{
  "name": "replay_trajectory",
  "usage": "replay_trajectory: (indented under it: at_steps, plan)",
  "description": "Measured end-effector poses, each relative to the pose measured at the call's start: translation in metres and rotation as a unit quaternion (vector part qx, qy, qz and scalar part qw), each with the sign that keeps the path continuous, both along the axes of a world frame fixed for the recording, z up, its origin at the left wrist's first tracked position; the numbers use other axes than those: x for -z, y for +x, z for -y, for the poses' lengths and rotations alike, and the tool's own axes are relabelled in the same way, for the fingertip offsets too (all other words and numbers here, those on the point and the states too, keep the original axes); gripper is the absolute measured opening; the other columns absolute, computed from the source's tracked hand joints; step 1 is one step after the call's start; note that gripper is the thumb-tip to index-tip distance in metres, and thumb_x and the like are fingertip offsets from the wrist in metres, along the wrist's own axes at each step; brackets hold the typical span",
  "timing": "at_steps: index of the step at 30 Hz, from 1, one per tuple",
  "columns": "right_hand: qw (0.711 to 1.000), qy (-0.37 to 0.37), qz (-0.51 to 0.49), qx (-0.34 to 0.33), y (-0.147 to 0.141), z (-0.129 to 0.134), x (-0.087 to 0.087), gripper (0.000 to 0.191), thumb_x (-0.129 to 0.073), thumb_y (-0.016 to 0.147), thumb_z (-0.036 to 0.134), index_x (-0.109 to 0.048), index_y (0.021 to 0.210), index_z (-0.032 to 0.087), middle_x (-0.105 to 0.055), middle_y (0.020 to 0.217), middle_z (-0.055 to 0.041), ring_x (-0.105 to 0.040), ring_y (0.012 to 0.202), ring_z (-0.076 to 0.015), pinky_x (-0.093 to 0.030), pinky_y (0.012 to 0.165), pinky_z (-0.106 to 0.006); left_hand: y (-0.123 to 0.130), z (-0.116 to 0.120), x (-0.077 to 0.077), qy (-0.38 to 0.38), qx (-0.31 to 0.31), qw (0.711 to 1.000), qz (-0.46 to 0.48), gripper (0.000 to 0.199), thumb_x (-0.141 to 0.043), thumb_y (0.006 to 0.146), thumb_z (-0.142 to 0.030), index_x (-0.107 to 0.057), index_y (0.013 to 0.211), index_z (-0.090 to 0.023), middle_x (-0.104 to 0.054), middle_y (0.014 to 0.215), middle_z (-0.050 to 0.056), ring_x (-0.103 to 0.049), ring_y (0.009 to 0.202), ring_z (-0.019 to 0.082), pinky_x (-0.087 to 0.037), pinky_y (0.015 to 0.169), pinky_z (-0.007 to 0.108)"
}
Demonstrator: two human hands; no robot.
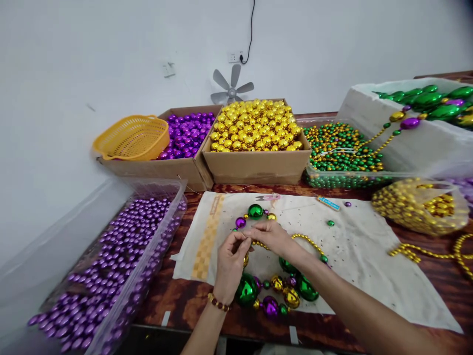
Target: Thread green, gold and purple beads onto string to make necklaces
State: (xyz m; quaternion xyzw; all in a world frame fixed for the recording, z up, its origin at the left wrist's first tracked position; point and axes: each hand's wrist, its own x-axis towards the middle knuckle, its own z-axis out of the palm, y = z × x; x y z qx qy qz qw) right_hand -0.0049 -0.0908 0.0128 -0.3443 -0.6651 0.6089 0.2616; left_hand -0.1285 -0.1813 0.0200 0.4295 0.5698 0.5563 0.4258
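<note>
A plain pale wall (111, 49) fills the space behind a fan (231, 92) with grey blades. Just above the fan is a white socket (235, 56), from which a black cord (252, 24) runs upward; a second wall plate (169, 69) sits to the fan's left. Below the fan spreads a glossy, reddish-brown wooden surface (173, 286) with dark grain. Soft light falls evenly around the fan.
</note>
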Motion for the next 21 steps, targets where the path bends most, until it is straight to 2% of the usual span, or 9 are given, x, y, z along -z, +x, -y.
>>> replay_trajectory:
  at_steps: [6,11,18,21]
  plan:
    - [0.995,-0.051,-0.076,0.031,-0.009,0.006,-0.001,0.032,-0.060,0.079,0.040,-0.065,0.061,0.013,-0.054,0.058,0.0014,-0.047,0.057,-0.0109,-0.037,0.056,-0.023,-0.005,-0.001,0.001,0.004,-0.009,0.996,-0.086,0.014,-0.058,0.085,-0.031,-0.058,0.080,-0.018,-0.057,0.074,0.000,-0.052,0.072,0.013,-0.041,0.068,0.023]
    - [0.988,-0.067,-0.114,0.082,-0.014,0.006,-0.002,0.016,-0.065,0.071,0.029,-0.068,0.065,0.014,-0.060,0.064,-0.0001,-0.051,0.063,-0.0122,-0.040,0.061,-0.024,-0.004,0.000,0.002,0.016,-0.009,0.994,-0.103,0.012,-0.057,0.085,-0.029,-0.059,0.080,-0.018,-0.058,0.076,0.000,-0.054,0.075,0.014,-0.042,0.071,0.024]
    - [0.981,-0.093,-0.134,0.101,-0.025,-0.002,0.000,0.018,-0.062,0.076,0.032,-0.061,0.068,0.016,-0.057,0.060,0.0019,-0.050,0.057,-0.0109,-0.040,0.056,-0.022,-0.009,0.000,0.008,-0.017,-0.005,1.000,-0.007,0.013,-0.059,0.084,-0.031,-0.060,0.082,-0.018,-0.060,0.079,0.001,-0.054,0.077,0.014,-0.043,0.073,0.023]
    - [0.977,-0.107,-0.141,0.119,-0.030,-0.003,0.006,0.021,-0.057,0.082,0.037,-0.058,0.074,0.018,-0.052,0.052,0.0044,-0.044,0.046,-0.0092,-0.035,0.046,-0.020,-0.013,0.001,0.007,-0.028,-0.033,0.997,0.065,0.013,-0.061,0.083,-0.030,-0.062,0.082,-0.018,-0.062,0.083,0.001,-0.055,0.081,0.013,-0.042,0.075,0.023]
